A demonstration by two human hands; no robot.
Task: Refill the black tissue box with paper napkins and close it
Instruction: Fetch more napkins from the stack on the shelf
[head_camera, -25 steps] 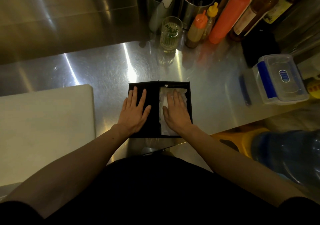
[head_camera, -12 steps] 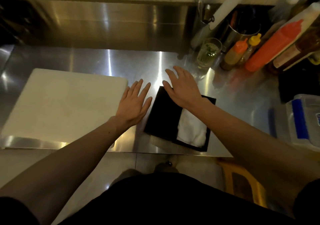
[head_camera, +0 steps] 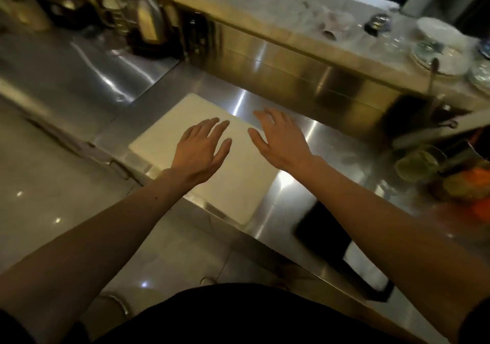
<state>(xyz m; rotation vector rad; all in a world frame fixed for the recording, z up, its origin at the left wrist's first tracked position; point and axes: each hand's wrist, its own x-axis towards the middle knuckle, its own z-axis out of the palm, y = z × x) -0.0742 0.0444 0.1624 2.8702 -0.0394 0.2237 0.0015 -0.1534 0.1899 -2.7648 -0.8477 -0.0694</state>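
The black tissue box (head_camera: 320, 232) lies open on the steel counter at the lower right, partly hidden under my right forearm. White paper napkins (head_camera: 363, 266) show in its near half. My left hand (head_camera: 201, 150) hovers with fingers spread over the white board, holding nothing. My right hand (head_camera: 278, 136) is also spread and empty, above the board's far right corner, well away from the box.
A white cutting board (head_camera: 225, 184) lies on the steel counter (head_camera: 331, 158). A drinking glass (head_camera: 419, 163) and orange sauce bottles (head_camera: 477, 184) stand at the right. Stacked plates (head_camera: 440, 49) sit on the raised shelf. A kettle (head_camera: 148, 22) and jars stand at the back left.
Both hands have lifted off the box and napkins and swung left over the white board. The view has turned left, so the box now sits at the lower right.
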